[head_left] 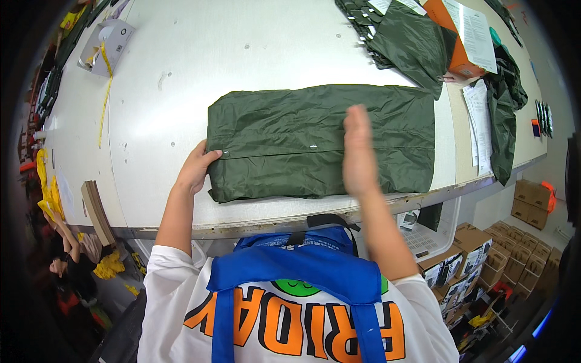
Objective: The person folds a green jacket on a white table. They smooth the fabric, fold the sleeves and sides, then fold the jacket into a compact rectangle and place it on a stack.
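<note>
A dark green, thin, shiny fabric piece point(272, 127), perhaps rainwear, lies folded into a wide rectangle on the white table point(157, 115). A seam runs along its middle, with small white spots on it. At its left edge, my left hand point(196, 166) has the thumb on top of the fabric; the other fingers are partly hidden at the edge. My right hand point(360, 151) stands edge-on over the right half, fingers stretched out and slightly blurred. I cannot tell whether it touches the fabric.
More green fabric point(411, 45) is piled at the far right beside an orange box point(457, 30) and papers point(478, 121). A white box point(106, 45) and yellow tape measure point(105, 97) lie far left. Another person point(75, 251) handles yellow fabric at left. Cartons point(466, 242) stand below right.
</note>
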`<state>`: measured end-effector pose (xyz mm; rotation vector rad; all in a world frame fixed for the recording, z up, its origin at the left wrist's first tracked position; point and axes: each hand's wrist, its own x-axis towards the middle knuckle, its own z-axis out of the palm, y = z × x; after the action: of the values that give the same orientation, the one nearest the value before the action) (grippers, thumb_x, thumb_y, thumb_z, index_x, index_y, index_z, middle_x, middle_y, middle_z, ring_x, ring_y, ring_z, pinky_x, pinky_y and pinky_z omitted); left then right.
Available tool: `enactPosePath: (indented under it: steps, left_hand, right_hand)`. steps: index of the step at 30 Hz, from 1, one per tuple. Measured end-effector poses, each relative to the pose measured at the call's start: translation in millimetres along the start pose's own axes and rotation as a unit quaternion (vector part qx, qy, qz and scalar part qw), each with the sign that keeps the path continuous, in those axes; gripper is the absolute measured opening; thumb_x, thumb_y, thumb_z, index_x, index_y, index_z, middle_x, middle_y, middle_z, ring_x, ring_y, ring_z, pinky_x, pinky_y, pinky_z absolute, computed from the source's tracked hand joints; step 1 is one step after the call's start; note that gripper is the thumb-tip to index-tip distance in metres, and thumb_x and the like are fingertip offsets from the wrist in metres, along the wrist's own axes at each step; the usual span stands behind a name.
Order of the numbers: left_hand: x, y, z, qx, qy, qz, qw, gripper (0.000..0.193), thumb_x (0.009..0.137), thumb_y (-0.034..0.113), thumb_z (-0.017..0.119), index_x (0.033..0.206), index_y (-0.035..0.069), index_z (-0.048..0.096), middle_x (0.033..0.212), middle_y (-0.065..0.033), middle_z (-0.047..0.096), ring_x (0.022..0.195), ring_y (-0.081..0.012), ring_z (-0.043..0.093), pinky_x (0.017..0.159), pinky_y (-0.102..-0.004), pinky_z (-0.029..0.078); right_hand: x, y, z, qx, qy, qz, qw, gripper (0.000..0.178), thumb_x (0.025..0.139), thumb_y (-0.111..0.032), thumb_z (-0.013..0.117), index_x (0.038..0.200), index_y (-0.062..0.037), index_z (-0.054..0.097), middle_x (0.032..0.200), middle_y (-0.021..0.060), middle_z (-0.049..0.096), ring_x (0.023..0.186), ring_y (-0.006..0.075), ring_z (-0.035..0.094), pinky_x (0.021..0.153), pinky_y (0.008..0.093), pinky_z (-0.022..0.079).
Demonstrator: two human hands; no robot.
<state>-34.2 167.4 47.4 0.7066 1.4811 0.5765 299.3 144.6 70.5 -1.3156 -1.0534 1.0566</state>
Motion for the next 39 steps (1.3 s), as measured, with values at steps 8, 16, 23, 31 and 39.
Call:
enactPosePath:
  steps: [8,16,23,31,39]
  left_hand:
    - [-73.9,114.7,158.4,-0.074,-0.331,0.298,0.892,0.072,0.084,0.025,0.068,0.14,0.002,0.027,0.119,-0.015,0.053,0.094,-0.0198,0.058,0.083,-0.0308,0.048]
    - [-21.7,9.8,251.8,0.307,-0.151,0.329,0.88,0.07,0.086,0.041,0.061,0.144,0.021,0.029,0.15,-0.0247,0.002,0.135,-0.0431,0.02,0.11,-0.0448,0.025]
    - [-10.9,-6.0,271.8,0.244,-0.18,0.274,0.913,0.08,0.083,0.042,0.065,0.147,0.021,0.021,0.147,-0.0303,-0.005,0.138,-0.0449,0.01,0.11,-0.0477,0.025]
    - [5.0,-28.7,278.8,0.25,-0.119,0.3,0.913,0.107,0.074,0.033,0.076,0.149,0.015,0.003,0.148,-0.0268,0.003,0.139,-0.0405,0.011,0.11,-0.0465,0.026]
    - [-5.9,-56.6,247.2,0.2,-0.079,0.32,0.923,0.103,0.07,0.013,0.077,0.146,0.006,0.008,0.148,-0.0232,0.014,0.136,-0.0373,0.021,0.109,-0.042,0.028]
  right_hand:
    - [-3.1,64.0,-20.2,0.362,-0.035,0.201,0.91,0.064,0.1,-0.048,0.021,0.145,-0.0014,0.023,0.15,0.0121,0.026,0.138,0.0255,0.024,0.112,0.036,0.02]
    - [-3.2,62.4,-62.0,0.582,0.076,0.194,0.786,0.061,0.099,-0.047,0.025,0.141,-0.0025,0.029,0.146,0.0117,0.032,0.134,0.0281,0.03,0.111,0.0396,0.025]
    - [-86.9,14.1,-104.1,0.401,0.117,0.31,0.854,0.035,0.095,-0.018,0.047,0.125,-0.0003,0.046,0.122,0.0183,0.054,0.109,0.0267,0.057,0.093,0.0418,0.048]
    - [-23.6,12.0,-264.1,-0.004,0.211,0.19,0.959,0.055,0.089,-0.041,0.058,0.126,-0.0013,0.049,0.111,0.0103,0.059,0.096,0.0178,0.056,0.087,0.029,0.043]
    - [17.8,24.2,-231.5,0.095,0.067,0.368,0.922,0.064,0.086,-0.045,0.062,0.128,0.0006,0.048,0.122,0.0139,0.057,0.106,0.0239,0.059,0.092,0.0353,0.046]
